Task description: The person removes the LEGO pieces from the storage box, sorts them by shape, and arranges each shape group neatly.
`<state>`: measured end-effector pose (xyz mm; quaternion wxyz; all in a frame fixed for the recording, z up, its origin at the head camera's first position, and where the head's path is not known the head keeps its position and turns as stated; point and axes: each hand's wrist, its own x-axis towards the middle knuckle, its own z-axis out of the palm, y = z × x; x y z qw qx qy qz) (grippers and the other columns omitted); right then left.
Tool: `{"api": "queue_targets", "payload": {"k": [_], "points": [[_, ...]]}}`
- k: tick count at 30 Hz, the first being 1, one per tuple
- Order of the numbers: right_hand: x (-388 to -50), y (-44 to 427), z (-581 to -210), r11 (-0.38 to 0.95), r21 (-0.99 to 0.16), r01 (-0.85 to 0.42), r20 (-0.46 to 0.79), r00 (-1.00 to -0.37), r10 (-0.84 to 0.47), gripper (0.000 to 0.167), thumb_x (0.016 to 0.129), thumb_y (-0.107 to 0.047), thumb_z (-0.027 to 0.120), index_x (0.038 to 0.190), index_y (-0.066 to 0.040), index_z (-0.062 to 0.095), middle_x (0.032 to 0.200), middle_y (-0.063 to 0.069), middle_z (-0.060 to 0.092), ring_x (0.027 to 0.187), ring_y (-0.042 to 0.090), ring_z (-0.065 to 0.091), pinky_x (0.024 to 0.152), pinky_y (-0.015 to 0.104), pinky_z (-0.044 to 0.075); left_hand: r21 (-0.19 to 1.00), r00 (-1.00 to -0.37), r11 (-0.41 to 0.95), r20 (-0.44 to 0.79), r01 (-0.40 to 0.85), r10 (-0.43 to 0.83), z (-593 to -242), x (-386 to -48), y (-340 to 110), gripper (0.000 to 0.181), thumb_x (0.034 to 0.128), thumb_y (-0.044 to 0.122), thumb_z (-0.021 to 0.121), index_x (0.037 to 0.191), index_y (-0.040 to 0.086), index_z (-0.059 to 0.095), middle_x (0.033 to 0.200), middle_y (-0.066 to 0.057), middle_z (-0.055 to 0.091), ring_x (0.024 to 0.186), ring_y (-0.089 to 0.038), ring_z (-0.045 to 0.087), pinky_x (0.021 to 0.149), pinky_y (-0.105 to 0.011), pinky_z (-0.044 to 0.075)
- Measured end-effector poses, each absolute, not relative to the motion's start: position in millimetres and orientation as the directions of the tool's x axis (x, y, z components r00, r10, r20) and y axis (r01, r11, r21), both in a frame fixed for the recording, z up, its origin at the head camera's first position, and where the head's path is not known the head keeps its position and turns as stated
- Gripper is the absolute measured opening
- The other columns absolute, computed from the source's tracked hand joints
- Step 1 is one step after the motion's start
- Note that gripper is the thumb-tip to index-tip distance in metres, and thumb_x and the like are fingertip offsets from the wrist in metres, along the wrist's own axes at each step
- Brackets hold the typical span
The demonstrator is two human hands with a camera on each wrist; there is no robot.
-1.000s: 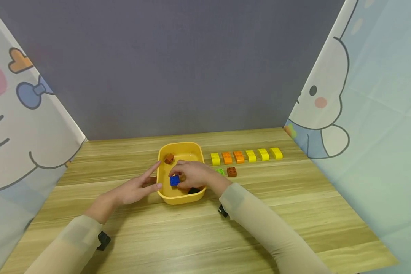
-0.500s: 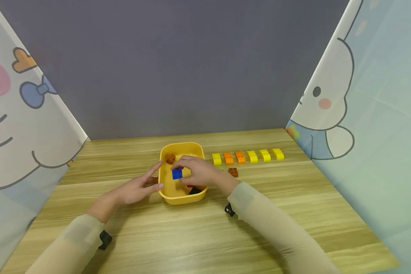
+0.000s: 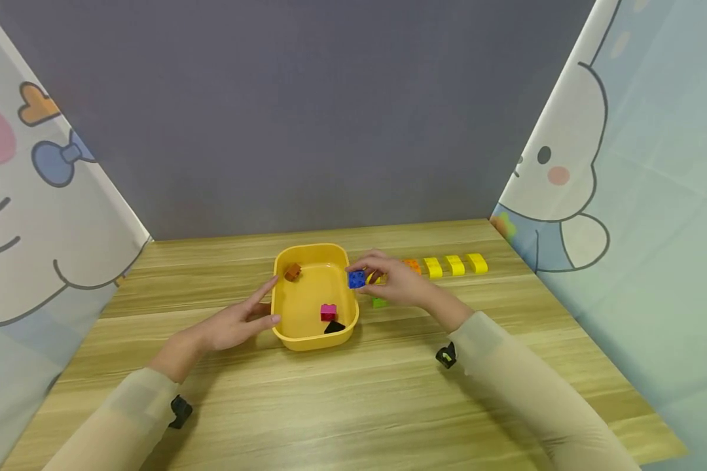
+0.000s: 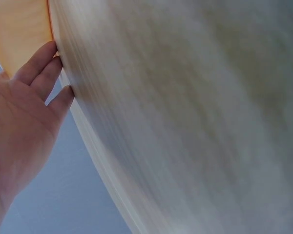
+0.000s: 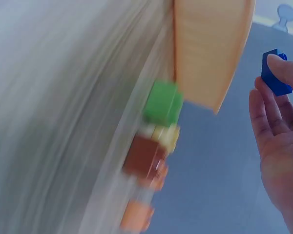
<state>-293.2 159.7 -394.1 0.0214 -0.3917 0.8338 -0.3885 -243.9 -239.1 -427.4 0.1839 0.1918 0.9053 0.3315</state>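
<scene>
Between thumb and fingers my right hand [image 3: 397,281] pinches a blue toy brick [image 3: 356,279], held just over the right rim of the yellow bin [image 3: 315,343]. The right wrist view also has the blue brick [image 5: 276,73] raised above the tabletop. Against the bin's left side rests my left hand [image 3: 230,325], its fingers extended and touching the wall. Inside the bin lie a brown brick [image 3: 292,272], a pink brick [image 3: 328,312] and a black piece [image 3: 334,327]. A green brick [image 3: 380,303] sits on the table below my right hand, partly covered.
Right of the bin runs a row of yellow bricks [image 3: 433,267] and orange bricks [image 3: 412,265], partly hidden by my right hand. In the right wrist view a brown brick [image 5: 145,157] stands beside the green one. A grey panel [image 3: 318,118] closes off the wooden table [image 3: 306,405] behind.
My right hand has lifted the blue brick out of the bin and carried it right, over the rim. The pink brick is now uncovered. My left hand has stayed at the bin.
</scene>
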Motion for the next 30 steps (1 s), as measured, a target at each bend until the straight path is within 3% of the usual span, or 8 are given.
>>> {"api": "queue_targets", "payload": {"k": [7,16,23,30], "points": [[-289.0,205.2,-400.1,0.491,-0.645,-0.586,0.26,-0.772,-0.58,0.044,0.099,-0.005,0.082,0.142,-0.007,0.073,0.141,0.016,0.063,0.109,0.028,0.07,0.095,0.044,0.065,0.668,-0.858,0.705,-0.198,0.236,0.474,-426.6,-242.3,-239.8,0.09,0.1117,0.058,0.057,0.178,0.038,-0.002,0.167,-0.025,0.051,0.151,-0.048,0.053,0.122,-0.072,0.042],[-293.3,255.1,-411.8,0.594,-0.601,-0.536,0.219,-0.824,-0.522,0.046,0.1,-0.001,0.079,0.144,-0.006,0.071,0.14,0.018,0.064,0.113,0.033,0.071,0.094,0.049,0.065,0.656,-0.862,0.715,-0.192,0.242,0.469,-426.9,-242.7,-239.8,0.091,0.1114,0.059,0.057,0.178,0.035,0.0,0.167,-0.025,0.052,0.152,-0.049,0.053,0.122,-0.073,0.04],[-299.2,277.9,-423.3,0.67,-0.573,-0.472,0.127,-0.858,-0.497,0.041,0.101,-0.001,0.077,0.141,-0.007,0.072,0.13,0.016,0.069,0.111,0.032,0.074,0.089,0.041,0.064,0.658,-0.86,0.711,-0.187,0.249,0.475,-427.6,-243.3,-240.2,0.091,0.1115,0.058,0.057,0.178,0.035,0.0,0.166,-0.025,0.052,0.151,-0.049,0.054,0.123,-0.073,0.04],[-302.1,284.9,-429.3,0.716,-0.561,-0.415,0.01,-0.869,-0.495,0.037,0.103,-0.008,0.077,0.139,-0.006,0.072,0.129,0.016,0.073,0.11,0.029,0.075,0.093,0.045,0.065,0.653,-0.861,0.715,-0.189,0.248,0.472,-427.2,-243.1,-240.6,0.09,0.1114,0.059,0.056,0.178,0.037,-0.001,0.166,-0.025,0.053,0.152,-0.049,0.053,0.124,-0.073,0.039]]}}
